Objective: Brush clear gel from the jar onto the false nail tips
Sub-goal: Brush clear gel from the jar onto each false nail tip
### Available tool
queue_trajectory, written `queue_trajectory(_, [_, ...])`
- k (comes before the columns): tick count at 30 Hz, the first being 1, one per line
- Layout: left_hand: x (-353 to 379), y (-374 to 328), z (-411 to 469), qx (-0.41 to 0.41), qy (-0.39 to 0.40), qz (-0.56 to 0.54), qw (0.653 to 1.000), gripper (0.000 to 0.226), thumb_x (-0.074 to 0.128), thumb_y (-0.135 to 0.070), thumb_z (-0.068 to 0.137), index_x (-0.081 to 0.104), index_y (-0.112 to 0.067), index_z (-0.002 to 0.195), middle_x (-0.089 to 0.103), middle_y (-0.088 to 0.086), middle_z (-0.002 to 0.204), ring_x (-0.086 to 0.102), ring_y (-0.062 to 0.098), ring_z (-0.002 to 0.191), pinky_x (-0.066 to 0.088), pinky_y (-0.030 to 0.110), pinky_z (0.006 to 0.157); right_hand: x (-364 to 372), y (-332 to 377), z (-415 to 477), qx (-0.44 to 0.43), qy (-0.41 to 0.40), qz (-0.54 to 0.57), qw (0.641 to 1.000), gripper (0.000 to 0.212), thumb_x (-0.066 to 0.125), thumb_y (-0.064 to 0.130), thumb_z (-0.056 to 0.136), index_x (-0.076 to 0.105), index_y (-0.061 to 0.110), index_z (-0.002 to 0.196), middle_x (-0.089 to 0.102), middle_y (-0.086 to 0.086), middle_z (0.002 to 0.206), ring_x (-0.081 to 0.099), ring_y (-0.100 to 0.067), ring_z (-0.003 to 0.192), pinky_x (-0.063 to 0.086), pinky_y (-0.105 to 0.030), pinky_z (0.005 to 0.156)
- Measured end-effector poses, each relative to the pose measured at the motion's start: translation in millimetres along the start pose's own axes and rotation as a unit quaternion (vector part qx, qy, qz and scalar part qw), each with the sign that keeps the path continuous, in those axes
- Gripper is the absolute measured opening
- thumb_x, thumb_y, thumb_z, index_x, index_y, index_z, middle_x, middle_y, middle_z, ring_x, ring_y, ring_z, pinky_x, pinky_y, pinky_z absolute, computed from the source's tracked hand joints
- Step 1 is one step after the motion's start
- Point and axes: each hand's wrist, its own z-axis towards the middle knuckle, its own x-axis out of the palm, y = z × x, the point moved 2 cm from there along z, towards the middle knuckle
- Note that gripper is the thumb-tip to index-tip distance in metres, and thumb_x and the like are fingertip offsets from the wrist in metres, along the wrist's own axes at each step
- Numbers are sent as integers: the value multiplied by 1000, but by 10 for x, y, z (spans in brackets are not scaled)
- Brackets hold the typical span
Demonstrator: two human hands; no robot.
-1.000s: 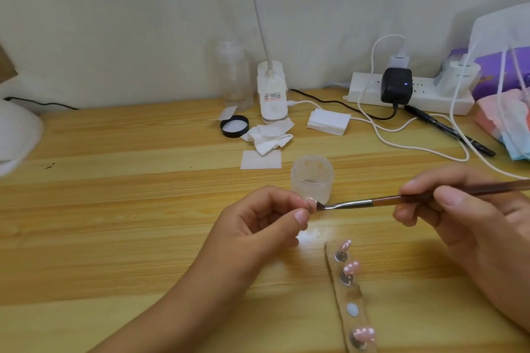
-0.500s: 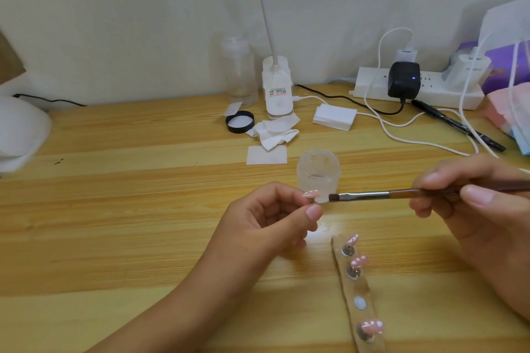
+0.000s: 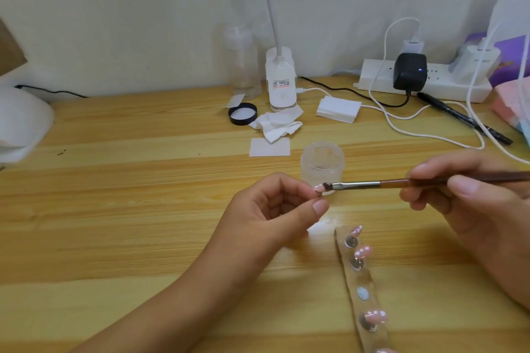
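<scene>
**Left hand held a nail tip up, brush bristles on it**

Wooden desk (image 3: 114, 209) filled the view, wall behind it. Left hand (image 3: 275, 215) came in from bottom centre, fingers curled, with thumb and forefinger pinching a pink nail tip (image 3: 318, 188) above the desk, just in front of the jar. Right hand (image 3: 473, 209) was at the right edge, fingers closed round the handle of the brush (image 3: 372, 185). The brush lay roughly level and pointed left, its dark bristles touching the pink nail tip.

Power strip (image 3: 372, 77) sat at the back right against the wall with a black adapter (image 3: 409, 70) plugged in. White lamp base (image 3: 281, 83) stood at back centre. Holder strip (image 3: 364, 289) lay on the desk below the right hand, running toward the bottom edge.

Frosted jar (image 3: 322, 162) stood open mid-desk, just behind the brush head. Gel level inside: cannot tell. Crumpled tissue (image 3: 276, 126) lay in front of the lamp base, with a black lid (image 3: 243, 114) just left of it.

Three mounted nail tips (image 3: 363, 252) stood on the holder strip, pink with white dots.
</scene>
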Motion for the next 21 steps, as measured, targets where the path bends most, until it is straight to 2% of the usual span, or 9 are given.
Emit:
queue_trajectory(3, [0,14,4,10,5,8,1000,13,75,-18,72,70,-30,73,68,-11,72,56,1,65,47,14,60,13,32,-2,-3,-11,-39,999,20,57,28,90,74,21,99,71,-1,89,69,-20,86,54,-22,75])
queue_trajectory(6, [-3,21,-6,19,15,17,1000,8,75,-29,68,70,-31,75,67,-12,77,57,1,70,47,14,63,25,65,-14,1,-20,-74,997,30,64,49,88,74,23,99,72,0,88,68,-22,85,54,-23,76])
queue_trajectory(7, [-6,22,-9,22,18,20,999,8,73,-31,68,70,-31,76,66,-11,78,57,1,72,47,14,64,31,72,-8,-1,-24,-71,997,28,64,47,88,75,24,98,72,0,88,68,-21,84,54,-24,76])
queue_trajectory(9, [-11,30,-9,24,20,25,999,9,72,-31,70,70,-29,78,66,-9,80,57,2,73,46,14,65,13,62,6,-9,-28,-40,999,19,59,32,90,75,23,94,72,0,83,69,-19,80,55,-23,74])
queue_trajectory(10, [-11,29,-9,25,21,27,999,9,72,-31,71,71,-28,79,66,-9,81,57,2,73,46,13,66,-8,48,17,-6,-33,-16,999,22,54,26,88,76,23,92,71,-1,79,69,-17,77,55,-22,72])
queue_trajectory(14, [3,17,-8,38,34,37,998,7,70,-31,73,72,-32,80,67,-13,81,57,-1,75,45,11,69,-34,35,61,11,-34,24,999,29,48,25,86,77,24,87,70,-2,69,67,-15,70,55,-21,69])
queue_trajectory(18, [2,28,-7,42,41,42,997,13,72,-18,79,72,-31,79,69,-16,81,57,-2,75,45,11,68,-14,33,37,10,-10,13,1000,24,52,26,90,76,24,90,70,-2,69,68,-16,70,55,-21,70])
queue_trajectory(21, [4,34,-8,43,44,42,997,6,71,-27,76,72,-30,80,71,-15,83,59,-1,76,46,11,70,-8,29,29,7,-3,7,1000,27,49,23,88,76,25,87,69,-1,68,67,-15,69,55,-20,69])
